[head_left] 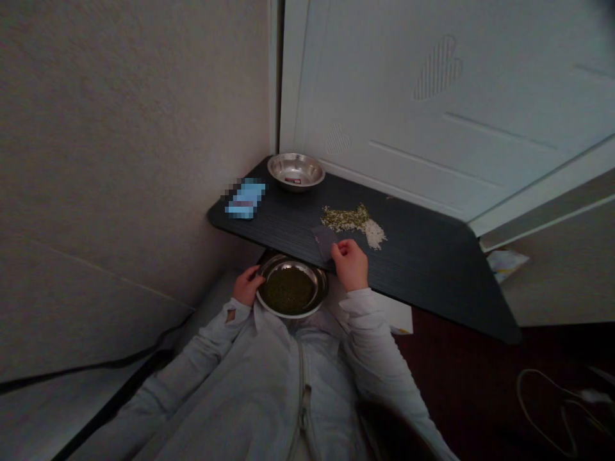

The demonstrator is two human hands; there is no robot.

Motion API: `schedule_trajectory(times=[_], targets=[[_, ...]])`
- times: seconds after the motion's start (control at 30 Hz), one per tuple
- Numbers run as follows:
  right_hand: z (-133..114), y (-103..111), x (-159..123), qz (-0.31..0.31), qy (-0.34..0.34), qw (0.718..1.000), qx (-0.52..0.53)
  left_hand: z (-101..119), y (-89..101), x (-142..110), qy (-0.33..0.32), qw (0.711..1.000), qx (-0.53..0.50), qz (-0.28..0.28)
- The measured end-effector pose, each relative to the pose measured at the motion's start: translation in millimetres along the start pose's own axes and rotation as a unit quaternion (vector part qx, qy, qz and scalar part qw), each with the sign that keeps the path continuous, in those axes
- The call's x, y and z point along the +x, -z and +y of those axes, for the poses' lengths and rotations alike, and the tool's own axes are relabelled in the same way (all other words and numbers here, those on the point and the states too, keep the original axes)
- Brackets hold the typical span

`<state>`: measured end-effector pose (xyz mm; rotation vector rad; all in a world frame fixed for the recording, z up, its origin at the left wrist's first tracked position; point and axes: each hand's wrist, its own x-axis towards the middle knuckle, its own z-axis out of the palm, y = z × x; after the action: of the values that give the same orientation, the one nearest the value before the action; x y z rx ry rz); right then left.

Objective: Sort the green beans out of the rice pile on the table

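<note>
The right hand [352,264] is closing its thumb and fingers on a thin dark card [325,242], which is slanting over the near edge of the black tabletop [432,275]. The left hand [246,285] is gripping the left rim of a steel bowl [319,282], which is sitting in front of the person's body, just below that same edge. Small green grains [288,291] are covering the bottom of this bowl.

Just beyond the card, a mixed heap [343,219] of green and pale grains is lying spread on the tabletop. A patch of white grains [375,234] is touching its right end. Farther back, near the corner, a second metal bowl [273,173] is standing upright; a small red and dark spot is showing inside it, too small to make out. A blurred blue object [246,198] is lying to its left, near the tabletop's left end.

Behind, a white door [384,83] with ribbed heart shapes is rising beside a plain wall [134,128]. Light sleeves [379,333] are covering both arms, and a pale cable [542,429] is looping over the dark red floor [461,371] at the right.
</note>
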<state>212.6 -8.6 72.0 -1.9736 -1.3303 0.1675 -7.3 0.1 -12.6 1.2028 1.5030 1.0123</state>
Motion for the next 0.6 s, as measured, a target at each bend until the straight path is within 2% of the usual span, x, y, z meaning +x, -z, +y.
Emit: schedule_trajectory(times=[0.3,0.6], targets=[[22.4,25.4,-6.2,0.026,-0.042,0.999,-0.021,4.2,0.5,-0.4,0.01,1.0,0.014,0.009],[55.5,49.0,15.6,0.07,-0.084,0.993,-0.038,2.8,0.3,-0.6,0.006,1.0,0.01,0.008]])
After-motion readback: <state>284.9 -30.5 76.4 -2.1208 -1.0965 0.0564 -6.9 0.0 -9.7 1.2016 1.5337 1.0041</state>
